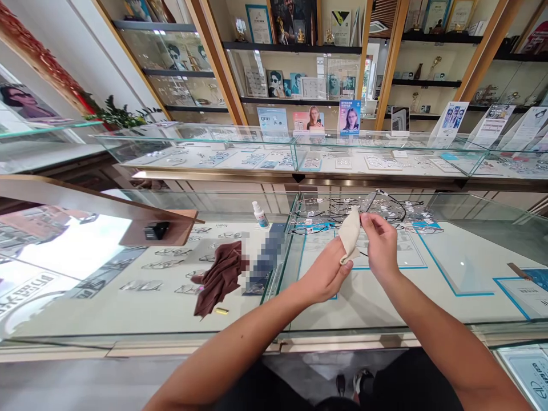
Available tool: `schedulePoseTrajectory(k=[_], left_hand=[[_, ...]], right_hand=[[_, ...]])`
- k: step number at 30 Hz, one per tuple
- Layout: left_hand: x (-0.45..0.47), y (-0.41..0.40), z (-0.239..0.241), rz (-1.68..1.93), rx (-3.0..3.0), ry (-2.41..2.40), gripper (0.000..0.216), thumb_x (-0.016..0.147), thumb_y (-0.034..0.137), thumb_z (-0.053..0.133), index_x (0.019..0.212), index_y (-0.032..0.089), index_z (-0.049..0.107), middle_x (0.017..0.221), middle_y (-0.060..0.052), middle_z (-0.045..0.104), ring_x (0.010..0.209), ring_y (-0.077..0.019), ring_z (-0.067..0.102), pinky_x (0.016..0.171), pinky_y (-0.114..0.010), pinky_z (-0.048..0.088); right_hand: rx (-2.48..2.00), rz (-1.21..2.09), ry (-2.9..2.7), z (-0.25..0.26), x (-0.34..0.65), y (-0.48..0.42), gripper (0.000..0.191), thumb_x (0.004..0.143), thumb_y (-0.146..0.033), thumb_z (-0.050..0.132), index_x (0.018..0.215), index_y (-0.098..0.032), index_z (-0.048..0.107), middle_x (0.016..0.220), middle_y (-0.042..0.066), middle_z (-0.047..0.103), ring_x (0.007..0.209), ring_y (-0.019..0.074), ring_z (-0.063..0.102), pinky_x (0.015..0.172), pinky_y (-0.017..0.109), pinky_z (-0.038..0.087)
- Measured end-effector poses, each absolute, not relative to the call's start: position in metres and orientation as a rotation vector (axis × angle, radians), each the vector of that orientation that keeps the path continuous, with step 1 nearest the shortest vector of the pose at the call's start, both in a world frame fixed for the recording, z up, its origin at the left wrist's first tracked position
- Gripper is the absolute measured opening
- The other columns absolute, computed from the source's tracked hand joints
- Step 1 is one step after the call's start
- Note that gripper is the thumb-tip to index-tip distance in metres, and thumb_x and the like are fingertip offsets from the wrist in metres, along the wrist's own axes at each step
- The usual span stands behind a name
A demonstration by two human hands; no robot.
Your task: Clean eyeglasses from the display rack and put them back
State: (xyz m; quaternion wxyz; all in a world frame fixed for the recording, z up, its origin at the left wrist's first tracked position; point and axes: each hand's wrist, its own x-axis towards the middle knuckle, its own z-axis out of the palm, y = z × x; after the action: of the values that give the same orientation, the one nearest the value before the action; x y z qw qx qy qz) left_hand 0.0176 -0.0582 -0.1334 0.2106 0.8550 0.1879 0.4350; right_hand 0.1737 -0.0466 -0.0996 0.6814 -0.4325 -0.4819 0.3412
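My left hand is closed around a cream cleaning cloth, its fingers partly hidden by the fabric. Beside it, my right hand pinches a pair of dark-rimmed eyeglasses between thumb and finger. The cloth covers part of the glasses, and their dark temples stick up and out beyond my hands. Both hands are above the glass counter. Behind them, several more eyeglasses with small tags lie in rows on the counter.
Left of my hands are a white spray bottle, a crumpled brown cloth and a small yellow piece. A wood-edged mirror leans in from the left. Across the aisle runs a glass display case with standing cards.
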Motion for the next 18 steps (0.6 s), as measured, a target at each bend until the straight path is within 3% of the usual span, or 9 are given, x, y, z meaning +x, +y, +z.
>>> schedulePoseTrajectory(k=[6, 9, 13, 16, 18], left_hand=[[0.011, -0.059, -0.126, 1.358, 2.029, 0.665, 0.059, 0.106, 0.064, 0.033, 0.105, 0.020, 0.072, 0.100, -0.013, 0.071, 0.091, -0.0258, 0.063, 0.091, -0.040, 0.051], [0.007, -0.056, -0.123, 1.338, 1.630, 0.753, 0.061, 0.096, 0.077, 0.050, 0.084, 0.020, 0.067, 0.083, -0.007, 0.064, 0.077, -0.0207, 0.056, 0.077, -0.034, 0.048], [0.005, -0.049, -0.119, 1.018, 1.264, 0.759, 0.062, 0.073, 0.079, 0.075, 0.076, 0.020, 0.059, 0.071, 0.000, 0.054, 0.066, -0.0157, 0.048, 0.063, -0.028, 0.042], [0.005, -0.046, -0.120, 0.789, 1.452, 0.758, 0.055, 0.083, 0.073, 0.067, 0.071, 0.020, 0.056, 0.068, 0.001, 0.052, 0.063, -0.0151, 0.046, 0.062, -0.028, 0.039], [0.007, -0.045, -0.121, 0.780, 1.725, 0.804, 0.048, 0.093, 0.065, 0.059, 0.075, 0.020, 0.060, 0.073, -0.002, 0.060, 0.069, -0.0174, 0.053, 0.069, -0.031, 0.043]], right_hand=[[-0.948, 0.750, -1.069, -0.094, 0.185, -0.039, 0.036, 0.087, -0.062, 0.074, 0.083, -0.026, 0.074, 0.091, 0.005, 0.073, 0.092, 0.0228, 0.061, 0.089, 0.037, 0.047], [-0.895, 0.834, -1.083, -0.087, 0.196, -0.035, 0.033, 0.086, -0.059, 0.076, 0.081, -0.027, 0.073, 0.091, 0.004, 0.073, 0.090, 0.0222, 0.060, 0.091, 0.039, 0.048], [-0.772, 1.047, -1.080, -0.077, 0.205, -0.033, 0.028, 0.079, -0.053, 0.081, 0.076, -0.027, 0.070, 0.085, 0.004, 0.070, 0.090, 0.0229, 0.063, 0.090, 0.040, 0.050], [-0.738, 1.124, -1.102, -0.073, 0.208, -0.034, 0.026, 0.078, -0.048, 0.081, 0.072, -0.026, 0.067, 0.083, 0.004, 0.069, 0.095, 0.0247, 0.066, 0.092, 0.042, 0.052], [-0.736, 1.145, -1.126, -0.072, 0.209, -0.035, 0.026, 0.078, -0.046, 0.079, 0.071, -0.025, 0.065, 0.081, 0.004, 0.067, 0.094, 0.0248, 0.066, 0.092, 0.042, 0.052]])
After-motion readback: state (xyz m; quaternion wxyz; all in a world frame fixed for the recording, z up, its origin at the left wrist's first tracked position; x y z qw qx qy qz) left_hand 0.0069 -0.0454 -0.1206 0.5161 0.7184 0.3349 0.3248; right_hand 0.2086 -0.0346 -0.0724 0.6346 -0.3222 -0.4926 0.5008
